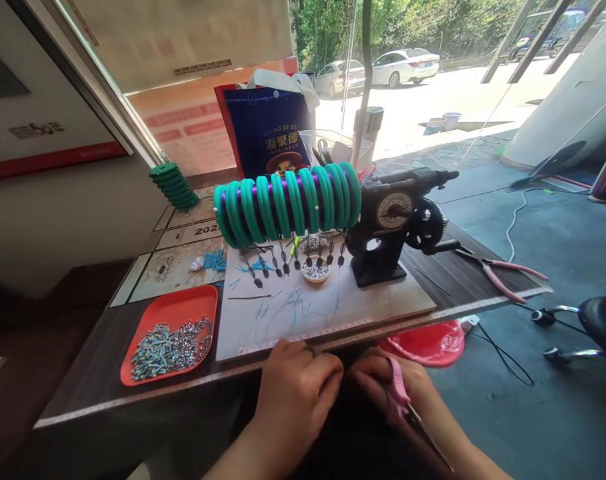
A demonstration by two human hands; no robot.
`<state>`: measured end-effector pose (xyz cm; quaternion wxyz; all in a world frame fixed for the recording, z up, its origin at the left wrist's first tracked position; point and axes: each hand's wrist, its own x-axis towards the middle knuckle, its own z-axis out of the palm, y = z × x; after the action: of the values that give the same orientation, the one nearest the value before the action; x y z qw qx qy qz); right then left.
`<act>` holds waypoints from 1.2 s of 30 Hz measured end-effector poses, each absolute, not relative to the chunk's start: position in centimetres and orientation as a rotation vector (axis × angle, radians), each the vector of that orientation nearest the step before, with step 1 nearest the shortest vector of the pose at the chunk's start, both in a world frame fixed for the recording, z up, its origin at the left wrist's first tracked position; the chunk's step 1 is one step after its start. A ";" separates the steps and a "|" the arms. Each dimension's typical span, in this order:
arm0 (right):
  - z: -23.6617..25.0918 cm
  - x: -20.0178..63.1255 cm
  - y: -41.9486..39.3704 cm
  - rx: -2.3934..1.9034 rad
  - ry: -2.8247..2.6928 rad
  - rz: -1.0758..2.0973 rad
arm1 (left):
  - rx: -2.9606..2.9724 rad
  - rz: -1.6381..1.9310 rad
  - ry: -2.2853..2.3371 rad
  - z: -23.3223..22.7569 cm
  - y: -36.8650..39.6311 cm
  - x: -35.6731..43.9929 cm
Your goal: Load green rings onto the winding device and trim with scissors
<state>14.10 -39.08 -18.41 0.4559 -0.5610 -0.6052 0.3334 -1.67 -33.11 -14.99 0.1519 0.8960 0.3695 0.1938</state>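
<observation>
My left hand [301, 390] is closed at the table's front edge, fingers curled and thumb pressed in; whatever it pinches is hidden. Just beside it, my right hand [407, 387] is also closed, with the pink-handled scissors [399, 383] hooked on its fingers and their blades pointing back along the forearm. Beyond both hands stands a black hand-cranked winder [383, 220] with a round dial. Its drum carries teal foam spools [287, 203] with purple line between them. Small dark leaf-shaped pieces [285, 260] hang below the spools.
An orange tray [203, 300] holds small metal parts and bluish tubes. A bowl [315, 270] of white beads sits on the white board [283, 327] among blue scraps. Pink-handled pliers [503, 270] lie right; more teal spools [173, 185] stand left. A red-lined bin [427, 343] is below.
</observation>
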 end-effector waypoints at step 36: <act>-21.2 10.9 -38.5 -1.537 -1.884 -0.250 | 2.911 0.870 1.180 -16.5 -31.3 -1.0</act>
<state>10.91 -38.53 -21.20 0.3416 -0.5908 -0.7246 -0.0960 -0.98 -31.31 -16.55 -0.0587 0.8916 0.3614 0.2665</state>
